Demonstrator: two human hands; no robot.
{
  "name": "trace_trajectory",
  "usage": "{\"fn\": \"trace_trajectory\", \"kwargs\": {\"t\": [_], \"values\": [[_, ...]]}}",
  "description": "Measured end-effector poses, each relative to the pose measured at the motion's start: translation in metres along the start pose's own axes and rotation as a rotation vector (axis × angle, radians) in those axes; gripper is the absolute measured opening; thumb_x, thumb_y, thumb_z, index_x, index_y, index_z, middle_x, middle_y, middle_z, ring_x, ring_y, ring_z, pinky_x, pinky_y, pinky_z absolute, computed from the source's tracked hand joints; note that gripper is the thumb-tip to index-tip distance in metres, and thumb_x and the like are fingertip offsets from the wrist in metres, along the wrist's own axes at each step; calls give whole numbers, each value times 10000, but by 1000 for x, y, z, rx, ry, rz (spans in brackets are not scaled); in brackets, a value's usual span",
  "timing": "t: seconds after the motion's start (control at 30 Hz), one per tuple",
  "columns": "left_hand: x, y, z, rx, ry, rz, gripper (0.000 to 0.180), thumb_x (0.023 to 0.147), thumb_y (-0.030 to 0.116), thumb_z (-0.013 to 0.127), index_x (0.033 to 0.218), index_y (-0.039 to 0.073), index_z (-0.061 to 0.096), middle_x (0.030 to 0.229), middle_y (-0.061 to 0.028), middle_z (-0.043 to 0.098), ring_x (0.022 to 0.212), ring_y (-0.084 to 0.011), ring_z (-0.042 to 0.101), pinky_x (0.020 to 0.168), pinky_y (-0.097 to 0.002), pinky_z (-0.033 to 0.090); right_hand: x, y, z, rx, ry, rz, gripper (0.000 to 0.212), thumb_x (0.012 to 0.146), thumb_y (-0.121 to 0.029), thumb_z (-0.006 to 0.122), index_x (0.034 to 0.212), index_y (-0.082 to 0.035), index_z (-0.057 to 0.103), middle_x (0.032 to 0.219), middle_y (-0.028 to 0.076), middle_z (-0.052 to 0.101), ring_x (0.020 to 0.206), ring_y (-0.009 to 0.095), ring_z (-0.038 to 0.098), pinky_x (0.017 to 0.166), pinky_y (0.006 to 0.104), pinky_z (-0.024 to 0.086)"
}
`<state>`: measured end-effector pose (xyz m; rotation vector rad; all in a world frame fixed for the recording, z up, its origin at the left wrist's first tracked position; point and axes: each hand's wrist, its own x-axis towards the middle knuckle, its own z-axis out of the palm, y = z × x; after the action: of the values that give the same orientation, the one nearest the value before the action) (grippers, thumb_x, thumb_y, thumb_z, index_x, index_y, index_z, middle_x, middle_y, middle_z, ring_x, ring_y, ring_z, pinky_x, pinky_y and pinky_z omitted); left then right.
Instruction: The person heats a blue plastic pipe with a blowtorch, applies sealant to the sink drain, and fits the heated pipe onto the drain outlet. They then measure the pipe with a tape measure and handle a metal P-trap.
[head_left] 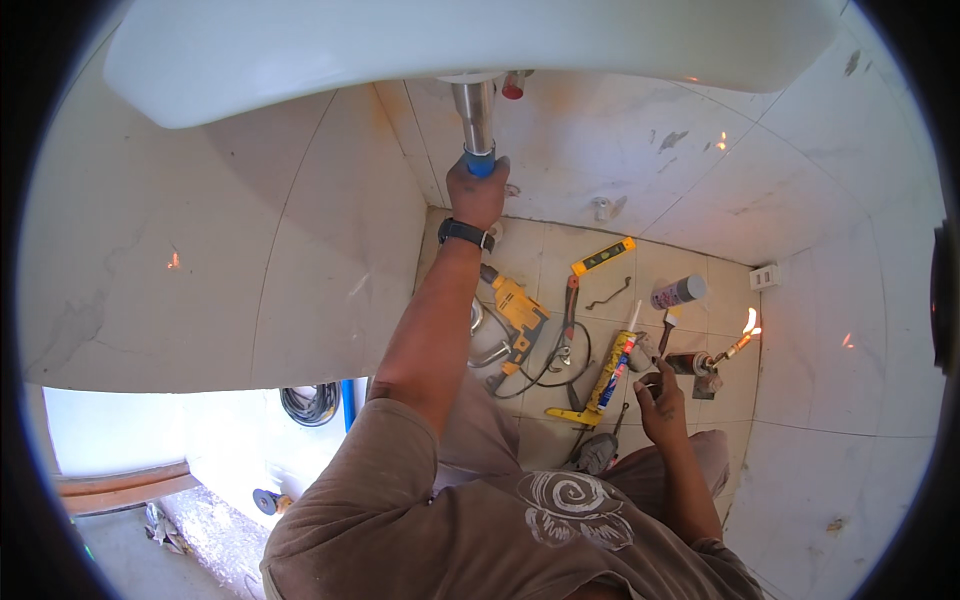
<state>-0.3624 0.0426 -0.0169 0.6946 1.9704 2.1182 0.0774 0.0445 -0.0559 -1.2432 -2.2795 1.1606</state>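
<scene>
Beneath the white basin (470,45), my left hand (475,195) is raised and closed round a blue pipe end (480,163), just below a shiny metal drain pipe (475,115). The pipe end's lower part is hidden in the fist. My right hand (660,405) is low over the floor tools, fingers curled together; what they hold, if anything, is hard to make out. Close to its fingertips are a grey cylindrical piece (640,353) and a blowtorch (688,364) with a lit flame (752,324) pointing toward the right wall. A yellow sealant tube (612,370) lies beside that hand.
On the tiled floor lie a yellow drill (518,315) with its cord, a yellow spirit level (603,256), red-handled pliers (570,300), a spray can (678,292) and a brush (668,325). Walls stand close left and right. Coiled black cable (311,404) lies at lower left.
</scene>
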Motion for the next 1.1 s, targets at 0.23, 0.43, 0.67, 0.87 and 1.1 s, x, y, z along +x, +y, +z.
{"fn": "trace_trajectory", "kwargs": {"t": [0.23, 0.43, 0.67, 0.87, 1.1], "values": [[-2, 1, 0, -20, -7, -15, 246, 858, 182, 792, 760, 12, 644, 679, -36, 637, 613, -139, 565, 623, -355, 483, -5, 0, 1, 25, -12, 8, 558, 947, -72, 690, 1429, 66, 446, 953, 145, 712, 739, 178, 692, 674, 312, 536], [2, 0, -3, 15, -43, 27, 234, 857, 154, 790, 778, 6, 627, 682, -38, 631, 613, -132, 582, 608, -346, 504, -7, 2, 4, 11, -29, 22, 564, 940, -72, 694, 1428, 68, 447, 941, 146, 711, 740, 176, 693, 672, 314, 535], [7, -19, -25, -3, -253, 26, 469, 801, 73, 839, 1168, -22, 563, 917, -84, 695, 714, -135, 665, 658, -326, 585, -11, -3, 10, -21, -46, -23, 562, 938, -71, 700, 1421, 69, 450, 929, 144, 708, 746, 186, 701, 671, 325, 540], [14, -63, -62, 136, -579, -122, 899, 734, 146, 904, 1471, -25, 419, 1044, -91, 706, 944, -153, 684, 882, -323, 562, -20, -13, 15, -36, -64, -32, 564, 939, -75, 707, 1422, 55, 448, 919, 147, 706, 751, 200, 712, 664, 331, 541], [13, -47, -47, -34, -493, -47, 682, 746, 206, 897, 1303, -21, 576, 947, -60, 701, 842, -136, 666, 814, -312, 561, -30, -34, 25, -109, -73, -35, 568, 936, -89, 712, 1426, 41, 455, 943, 167, 706, 755, 232, 723, 687, 346, 551]]}}
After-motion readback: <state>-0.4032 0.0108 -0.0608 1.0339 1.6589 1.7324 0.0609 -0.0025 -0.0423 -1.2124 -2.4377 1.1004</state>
